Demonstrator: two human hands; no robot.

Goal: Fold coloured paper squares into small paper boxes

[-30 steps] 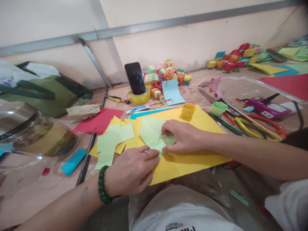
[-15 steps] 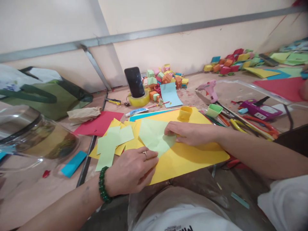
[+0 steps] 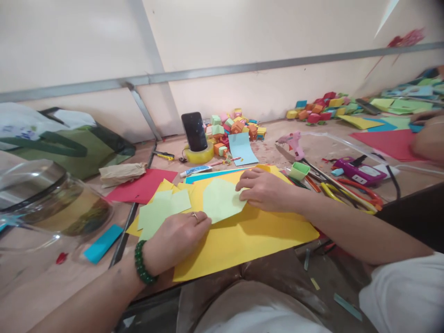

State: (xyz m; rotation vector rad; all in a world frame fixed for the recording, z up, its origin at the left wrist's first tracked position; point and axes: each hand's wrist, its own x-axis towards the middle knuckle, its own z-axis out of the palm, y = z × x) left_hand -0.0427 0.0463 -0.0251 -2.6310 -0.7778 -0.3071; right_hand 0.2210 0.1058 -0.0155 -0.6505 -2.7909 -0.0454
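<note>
A light green sheet of paper (image 3: 220,201), partly folded, lies on a large yellow sheet (image 3: 249,236). My right hand (image 3: 265,189) presses flat on the green sheet's right edge, fingers stretched out. My left hand (image 3: 175,240), with a ring and a green bead bracelet, rests on the yellow sheet with its fingers curled and its fingertips touching the green sheet's lower left corner. More light green and yellow squares (image 3: 163,210) are piled just left of it.
A phone (image 3: 194,131) stands in a tape roll, with small paper boxes (image 3: 234,127) behind it. A glue gun (image 3: 293,141), green cup (image 3: 299,171), purple tool (image 3: 357,169) and pencils lie right. A glass jar (image 3: 41,203) and green bag (image 3: 69,143) sit left. Another person's hand (image 3: 428,138) is far right.
The view tipped upward and the papers shifted left in frame. My right hand slid from the fold's middle to the green sheet's right edge; the green sheet now lies flatter.
</note>
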